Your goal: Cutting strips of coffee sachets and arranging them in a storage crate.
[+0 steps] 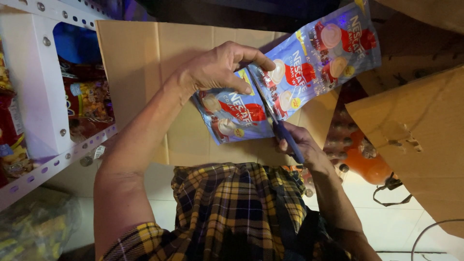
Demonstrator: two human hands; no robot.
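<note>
glossy blue-and-red strip of joined foil sachets (285, 82), held above the open brown cardboard box (145, 72) | left hand (220, 67) pinches it closed | right hand (299, 142) grips blue-handled scissors (278, 123), blades across the strip | step: cutting sachets apart; next calls for closing blades along the seam

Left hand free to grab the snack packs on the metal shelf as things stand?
Probably not right away: the left hand is pinching the strip of sachets while the right hand works the scissors. The path to the shelf itself looks open.
</note>
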